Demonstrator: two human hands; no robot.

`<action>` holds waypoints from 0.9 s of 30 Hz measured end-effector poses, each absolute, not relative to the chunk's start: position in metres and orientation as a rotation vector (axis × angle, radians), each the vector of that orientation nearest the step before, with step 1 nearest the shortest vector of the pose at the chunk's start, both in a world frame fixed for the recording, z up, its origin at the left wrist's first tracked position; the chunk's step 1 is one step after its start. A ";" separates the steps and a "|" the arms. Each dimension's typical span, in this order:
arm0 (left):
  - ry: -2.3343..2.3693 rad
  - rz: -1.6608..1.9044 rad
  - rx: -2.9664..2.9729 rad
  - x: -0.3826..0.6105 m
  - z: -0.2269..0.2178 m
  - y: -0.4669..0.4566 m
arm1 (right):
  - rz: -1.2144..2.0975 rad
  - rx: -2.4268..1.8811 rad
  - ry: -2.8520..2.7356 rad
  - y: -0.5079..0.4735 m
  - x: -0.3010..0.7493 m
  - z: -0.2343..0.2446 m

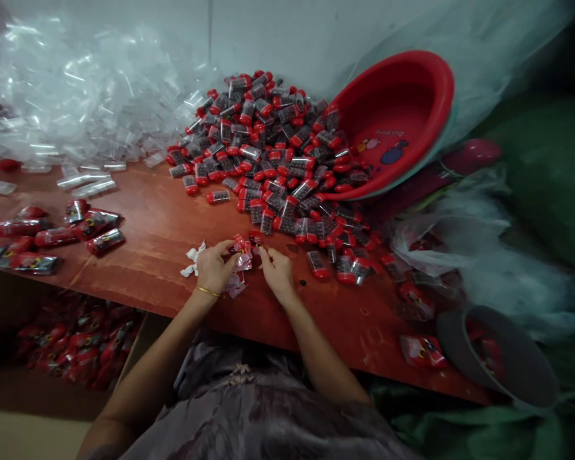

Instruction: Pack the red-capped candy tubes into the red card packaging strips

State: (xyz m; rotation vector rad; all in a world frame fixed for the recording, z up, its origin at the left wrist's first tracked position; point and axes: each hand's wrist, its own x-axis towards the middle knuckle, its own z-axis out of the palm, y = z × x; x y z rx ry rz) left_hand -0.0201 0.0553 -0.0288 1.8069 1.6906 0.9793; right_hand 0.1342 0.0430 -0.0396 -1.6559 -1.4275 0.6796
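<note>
A hand could slide over the bare red table (146,214) left of the middle, between the shiny red packs (104,241) and the left hand (213,268). There is more room low and right of the middle, past the right hand (276,271). A big heap of red-capped tubes (249,153) blocks the top middle. A red tub (397,89) leans at upper right, clear plastic pieces (91,83) crowd the upper left, and a gray bowl (453,345) sits at lower right.
</note>
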 end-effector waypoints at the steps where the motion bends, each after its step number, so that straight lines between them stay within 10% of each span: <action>1: 1.734 0.929 1.939 -0.020 -0.026 0.054 | 0.692 -1.624 -1.401 0.043 0.136 -0.038; 8: 1.702 1.009 2.095 -0.008 0.001 0.036 | 0.676 -1.492 -1.323 0.032 0.140 -0.028; 19: 1.144 1.060 0.771 0.023 0.010 0.027 | 0.969 -1.301 -1.344 0.001 0.142 -0.024; 27: 1.150 1.037 0.603 0.020 0.015 0.024 | 0.008 -1.851 -2.072 0.004 0.259 -0.016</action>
